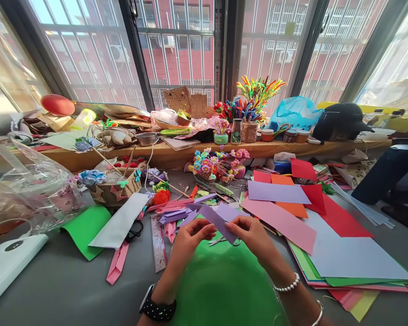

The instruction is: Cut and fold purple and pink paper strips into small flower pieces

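A strip of purple paper slants between my hands, with a crease or bend along it. My right hand pinches its lower right side between thumb and fingers. At its left edge, my left hand is closed, thumb and curled fingers against the paper. Another purple sheet lies just behind. Under my hands are scissors, partly hidden, and a green mat. Folded purple strips are heaped to the left, above a patterned ruler.
Coloured paper sheets are stacked at the right. A white folded paper, a green sheet and a pink folded strip lie left. Fuzzy craft flowers stand at the back, below a cluttered window ledge.
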Available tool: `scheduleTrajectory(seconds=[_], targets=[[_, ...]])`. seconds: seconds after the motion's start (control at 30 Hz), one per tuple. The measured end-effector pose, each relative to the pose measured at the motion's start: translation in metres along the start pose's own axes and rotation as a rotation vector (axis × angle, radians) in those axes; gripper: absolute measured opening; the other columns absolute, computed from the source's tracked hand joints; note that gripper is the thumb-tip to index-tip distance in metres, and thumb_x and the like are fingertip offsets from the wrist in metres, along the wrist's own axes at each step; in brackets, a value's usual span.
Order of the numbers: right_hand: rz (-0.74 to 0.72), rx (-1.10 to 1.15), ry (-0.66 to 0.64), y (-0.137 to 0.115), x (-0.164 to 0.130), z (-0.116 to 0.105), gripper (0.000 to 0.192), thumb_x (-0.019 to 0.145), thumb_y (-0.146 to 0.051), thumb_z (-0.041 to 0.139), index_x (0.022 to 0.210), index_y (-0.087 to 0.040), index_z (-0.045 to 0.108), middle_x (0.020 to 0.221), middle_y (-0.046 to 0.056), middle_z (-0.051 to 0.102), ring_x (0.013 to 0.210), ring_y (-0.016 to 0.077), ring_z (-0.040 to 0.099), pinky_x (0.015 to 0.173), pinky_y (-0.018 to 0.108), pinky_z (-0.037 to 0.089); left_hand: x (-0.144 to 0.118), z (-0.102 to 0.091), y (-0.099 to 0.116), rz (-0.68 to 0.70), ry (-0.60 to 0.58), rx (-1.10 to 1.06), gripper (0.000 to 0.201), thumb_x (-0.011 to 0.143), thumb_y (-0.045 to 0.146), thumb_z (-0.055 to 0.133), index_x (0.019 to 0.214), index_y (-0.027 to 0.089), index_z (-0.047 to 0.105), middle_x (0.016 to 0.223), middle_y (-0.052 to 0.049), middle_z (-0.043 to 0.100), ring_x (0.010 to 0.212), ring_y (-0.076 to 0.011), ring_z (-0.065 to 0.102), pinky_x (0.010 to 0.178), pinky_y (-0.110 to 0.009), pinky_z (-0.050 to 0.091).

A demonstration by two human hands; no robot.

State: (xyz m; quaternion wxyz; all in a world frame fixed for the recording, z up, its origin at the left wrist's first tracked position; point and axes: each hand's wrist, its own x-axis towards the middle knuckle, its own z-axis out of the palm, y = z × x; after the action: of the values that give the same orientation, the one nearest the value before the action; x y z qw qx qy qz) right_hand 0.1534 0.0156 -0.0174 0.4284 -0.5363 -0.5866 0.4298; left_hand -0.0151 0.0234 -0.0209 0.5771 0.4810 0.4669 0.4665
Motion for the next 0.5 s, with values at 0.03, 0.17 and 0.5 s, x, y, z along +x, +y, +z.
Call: scheduleTrajectory(seconds=[0.03,0.17,0.5], targets=[[0.01,0.024,-0.01,0.0,-0.0004,0.0012,0.027,0.069,-0.039,0.058,0.059,-0.014,0.058,0.053,-0.001,0.053,0.05,0.0099,0.044,0.046,0.021,0.031,-0.0004,0.0008,-0.0003,0.0,0.013,0.014,0.024,0.057,0.034,0.069,0.07,0.014,0.064,0.065,-0.002,0.067,0.062,-0.016,0.062,0.063,-0.026,0.049],[0.038,0.073,-0.098,-0.0035,-0.0027,0.0052,0.026,0.066,-0.038,0.061,0.057,-0.014,0.058,0.051,-0.003,0.05,0.049,0.0084,0.041,0.046,0.021,0.029,-0.0019,0.0012,0.001,0.045,0.103,0.079,0.022,0.059,0.036,0.067,0.065,0.015,0.065,0.057,0.0,0.062,0.056,-0.0133,0.057,0.057,-0.022,0.047],[0.015,0.084,-0.093,-0.0011,-0.0013,0.0074,0.027,0.066,-0.04,0.061,0.059,-0.014,0.06,0.052,-0.002,0.052,0.051,0.009,0.043,0.047,0.02,0.032,-0.0022,0.0059,-0.0029,-0.067,-0.009,0.042,0.023,0.054,0.035,0.071,0.062,0.014,0.065,0.053,0.001,0.062,0.054,-0.0139,0.059,0.058,-0.025,0.05]])
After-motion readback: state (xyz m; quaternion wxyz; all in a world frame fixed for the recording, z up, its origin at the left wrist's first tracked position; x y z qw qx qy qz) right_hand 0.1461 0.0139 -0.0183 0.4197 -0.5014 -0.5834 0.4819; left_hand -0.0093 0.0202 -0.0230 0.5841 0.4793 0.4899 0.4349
